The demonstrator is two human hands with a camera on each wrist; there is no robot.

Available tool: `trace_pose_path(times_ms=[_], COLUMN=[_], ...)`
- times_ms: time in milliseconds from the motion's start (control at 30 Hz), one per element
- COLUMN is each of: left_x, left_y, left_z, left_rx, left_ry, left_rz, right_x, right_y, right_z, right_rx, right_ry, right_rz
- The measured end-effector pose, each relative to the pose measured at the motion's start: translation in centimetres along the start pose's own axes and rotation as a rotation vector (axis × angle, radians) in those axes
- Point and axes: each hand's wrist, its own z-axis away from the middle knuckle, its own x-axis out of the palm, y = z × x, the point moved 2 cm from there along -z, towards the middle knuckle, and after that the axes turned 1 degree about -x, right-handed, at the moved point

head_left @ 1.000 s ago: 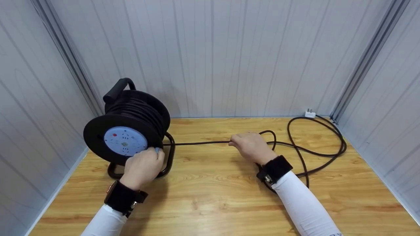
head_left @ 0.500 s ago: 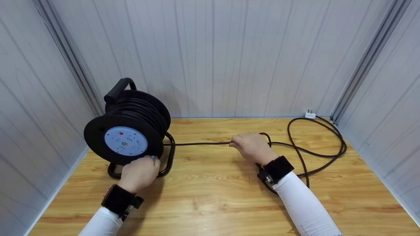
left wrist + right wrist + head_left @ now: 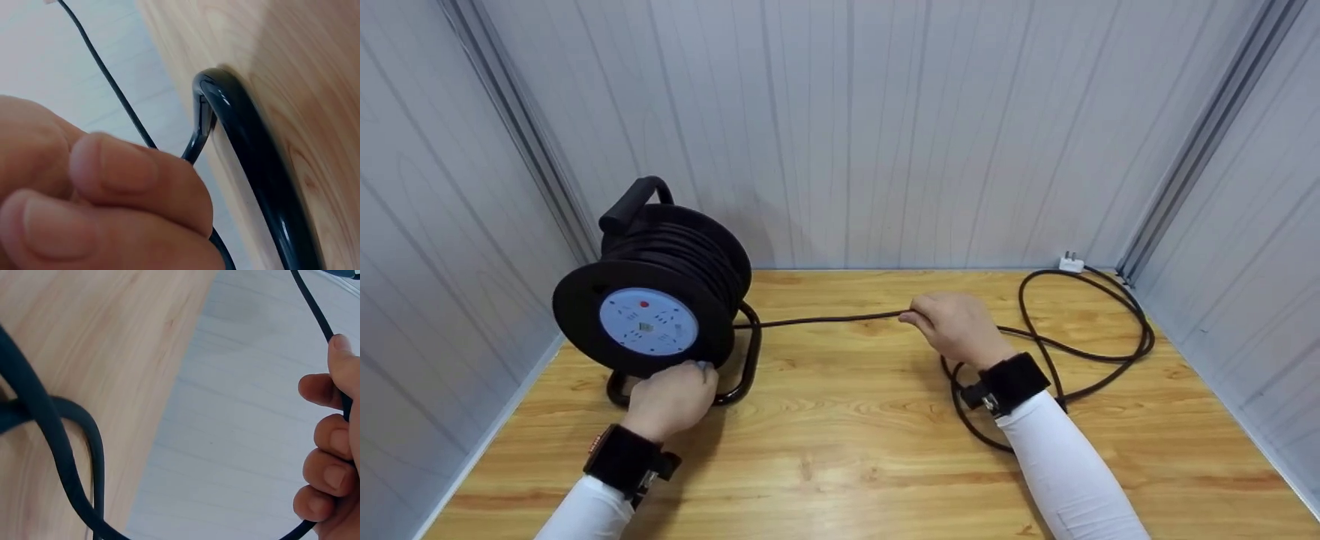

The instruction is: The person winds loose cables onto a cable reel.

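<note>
A black cable reel (image 3: 577, 315) stands on its tube frame at the left, with a pale blue socket panel (image 3: 649, 321) on its face. At the reel's lower rim my left hand (image 3: 671, 399) grips a small light-coloured knob, mostly hidden by curled fingers. Black cable (image 3: 825, 319) runs nearly straight from the reel to my right hand (image 3: 956, 326), raised over the table. In the right wrist view, the fingers (image 3: 332, 475) curl round the cable and the thumb lies along it. In the left wrist view, the frame tube (image 3: 247, 146) passes beside the left fingers.
Loose cable loops (image 3: 1144, 330) lie on the wooden table (image 3: 825, 465) at the right, ending in a white plug (image 3: 1071, 264) near the back wall. More loops hang and lie beneath the right wrist. Pale panel walls (image 3: 877, 135) enclose the back and both sides.
My left hand has moved down and slightly left with the knob, and the reel's face has turned clockwise. Lately my right hand has shifted right and up, still holding the cable.
</note>
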Motion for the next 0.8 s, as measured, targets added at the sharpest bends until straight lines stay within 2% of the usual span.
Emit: trace_pose_path(times_ms=[167, 367, 600, 800], left_x=[0.1, -0.2, -0.6, -1.3], left_y=[-1.5, -3.5, -4.9, -6.6], left_z=[0.1, 0.6, 0.9, 1.0], left_rx=[-0.083, -0.099, -0.071, -0.087], left_ry=[-0.016, -0.083, -0.127, -0.155], left_rz=[0.068, 0.111, 0.181, 0.210], right_x=[0.4, 0.9, 1.1, 1.0], right_y=[-0.4, -1.2, -1.2, -0.7], right_z=[0.0, -0.3, -0.2, -0.2], right_rx=[-0.033, -0.060, 0.004, 0.097], right_ry=[-0.009, -0.075, -0.121, -0.180], right_rz=[0.007, -0.088, -0.118, -0.191])
